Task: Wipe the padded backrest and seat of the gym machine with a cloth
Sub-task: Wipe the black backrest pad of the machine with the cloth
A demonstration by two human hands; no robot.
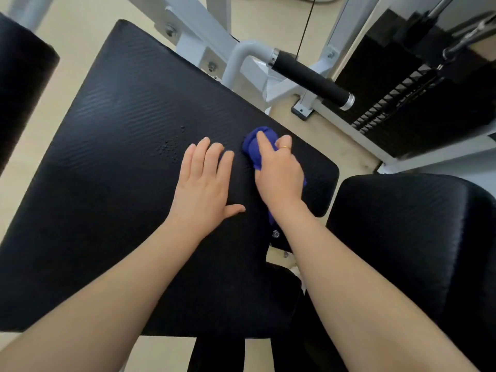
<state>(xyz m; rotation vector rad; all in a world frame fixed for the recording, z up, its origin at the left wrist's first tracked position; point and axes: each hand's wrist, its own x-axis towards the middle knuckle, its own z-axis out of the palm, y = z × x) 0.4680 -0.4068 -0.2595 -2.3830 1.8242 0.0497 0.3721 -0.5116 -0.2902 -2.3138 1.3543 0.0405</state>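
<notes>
A large black padded seat (112, 146) with a ribbed texture fills the middle of the view. My right hand (279, 173) presses a bunched blue cloth (256, 146) onto its right part, fingers closed over the cloth. My left hand (205, 181) lies flat on the pad just left of it, fingers apart, holding nothing. A patch of small droplets (170, 150) sits on the pad left of my left hand. A second black pad (402, 232) stands at the lower right.
A white machine frame (204, 30) rises behind the seat, with a black foam-grip handle (308, 76) sticking out to the right. A black weight stack (402, 103) stands at the right. Another black roller pad (21, 84) is at the left edge. The floor is beige.
</notes>
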